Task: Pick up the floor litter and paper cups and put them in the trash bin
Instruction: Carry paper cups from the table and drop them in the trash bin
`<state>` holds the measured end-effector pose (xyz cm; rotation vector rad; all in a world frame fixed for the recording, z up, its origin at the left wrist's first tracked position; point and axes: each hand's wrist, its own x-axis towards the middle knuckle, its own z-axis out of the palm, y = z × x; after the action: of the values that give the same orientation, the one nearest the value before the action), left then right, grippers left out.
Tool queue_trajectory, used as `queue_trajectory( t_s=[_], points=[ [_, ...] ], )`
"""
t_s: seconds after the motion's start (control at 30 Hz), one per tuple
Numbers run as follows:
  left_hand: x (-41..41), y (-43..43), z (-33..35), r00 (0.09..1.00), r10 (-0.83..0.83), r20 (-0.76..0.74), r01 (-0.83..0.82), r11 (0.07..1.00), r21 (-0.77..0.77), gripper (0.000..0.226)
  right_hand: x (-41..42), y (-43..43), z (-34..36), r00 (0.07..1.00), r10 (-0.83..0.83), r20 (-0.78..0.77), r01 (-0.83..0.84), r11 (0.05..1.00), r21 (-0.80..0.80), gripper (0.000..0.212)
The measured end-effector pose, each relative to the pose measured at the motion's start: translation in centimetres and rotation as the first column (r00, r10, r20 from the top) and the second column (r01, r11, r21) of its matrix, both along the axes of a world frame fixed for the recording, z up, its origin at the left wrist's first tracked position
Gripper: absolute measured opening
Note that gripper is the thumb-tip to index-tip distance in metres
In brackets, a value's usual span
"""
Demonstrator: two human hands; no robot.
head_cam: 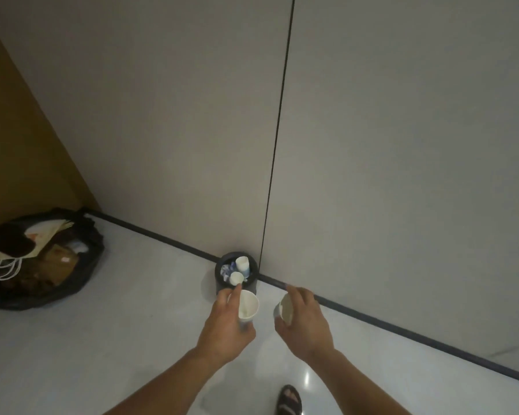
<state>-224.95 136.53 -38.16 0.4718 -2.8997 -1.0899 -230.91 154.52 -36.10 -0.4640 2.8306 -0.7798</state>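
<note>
My left hand (226, 320) is curled round a white paper cup (247, 305), gripping it low on its wall, with the forefinger stretched forward past the rim. The cup's open mouth tips up toward my camera, and the inside looks pale and bare. My right hand (304, 320) grips a second cup (286, 308), with the fingers arched over the top and the thumb underneath. Its mouth is turned left toward the other hand. The two cups are near each other at about the same height and are not touching.

Just beyond my left fingertips, the trash bin (222, 287) stands on the floor against the baseboard (402, 330). It is small, dark and round. In it I can see two discarded cups (242, 262), white, one behind the other, and beside them some crumpled litter (226, 269) in blue and white. The cup in my left hand sits at the near edge of the bin, and the one in my right is off to the bin's right, above the floor (102, 339).

Well to the left is a black bag (93, 253), lying open and slumped. It holds a paper carrier (0, 256) with white cord handles and a brown cardboard box (59, 259). One sandalled foot (289, 399) shows at the bottom edge.
</note>
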Motion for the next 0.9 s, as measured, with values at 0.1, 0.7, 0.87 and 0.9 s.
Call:
queue_trajectory(
  t_s=[0.1, 0.7, 0.87, 0.9],
  points=[
    [-5.4, -0.7, 0.0, 0.998, 0.066, 0.011, -0.066, 0.998, 0.014, 0.087, -6.8, -0.9, -0.4, 0.997, 0.074, -0.002, -0.074, 0.997, 0.019, 0.071],
    [-27.6, -11.8, -12.9, 0.921, 0.357, 0.155, -0.379, 0.914, 0.143, 0.088, -35.4, -16.5, -12.4, 0.925, 0.301, 0.231, -0.335, 0.934, 0.124, 0.072],
    [-32.5, -14.3, -23.0, 0.903, 0.402, 0.153, -0.423, 0.896, 0.139, 0.085, -41.7, -22.2, -22.5, 0.907, 0.331, 0.26, -0.372, 0.919, 0.127, 0.074],
    [-33.3, -14.4, -25.4, 0.894, 0.421, 0.153, -0.442, 0.884, 0.15, 0.084, -42.7, -23.1, -24.8, 0.901, 0.349, 0.258, -0.39, 0.912, 0.128, 0.074]
  ],
)
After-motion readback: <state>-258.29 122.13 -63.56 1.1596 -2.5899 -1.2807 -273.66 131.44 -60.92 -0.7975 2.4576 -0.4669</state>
